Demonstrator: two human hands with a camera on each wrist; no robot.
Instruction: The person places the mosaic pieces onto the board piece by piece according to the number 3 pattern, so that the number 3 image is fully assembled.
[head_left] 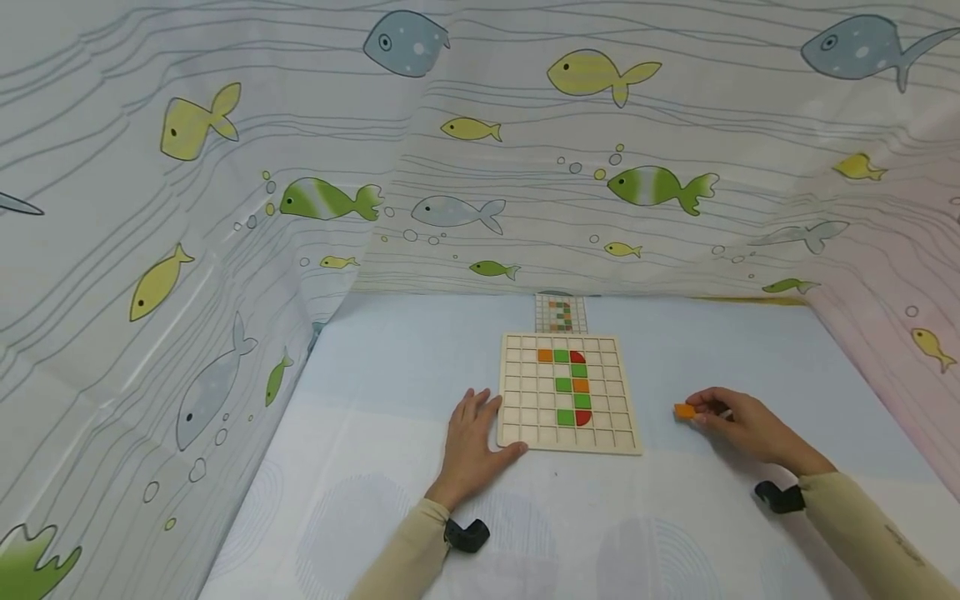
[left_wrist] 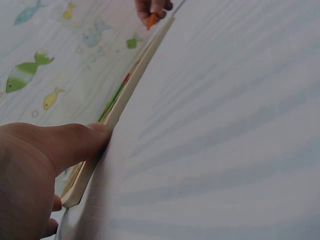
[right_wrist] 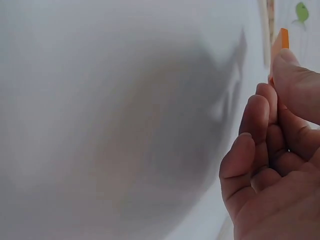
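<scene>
A wooden grid board (head_left: 525, 427) lies flat on the table, with orange, green and red tiles set in some of its squares. At its near left corner my left hand (head_left: 474, 454) is spread, the thumb against the front edge (left_wrist: 100, 145) and the fingers along the left side. To the right of the board, my right hand (head_left: 742, 425) pinches a small orange tile (head_left: 684, 411) between thumb and fingers. In the right wrist view that tile (right_wrist: 283, 40) sticks out past the thumb tip, and the other fingers are curled below it.
Behind the board, a card (head_left: 561, 314) with a printed grid pattern of coloured squares lies against its far edge. A cloth (head_left: 480, 167) with printed fish hangs behind and at the sides of the pale table (head_left: 390, 358).
</scene>
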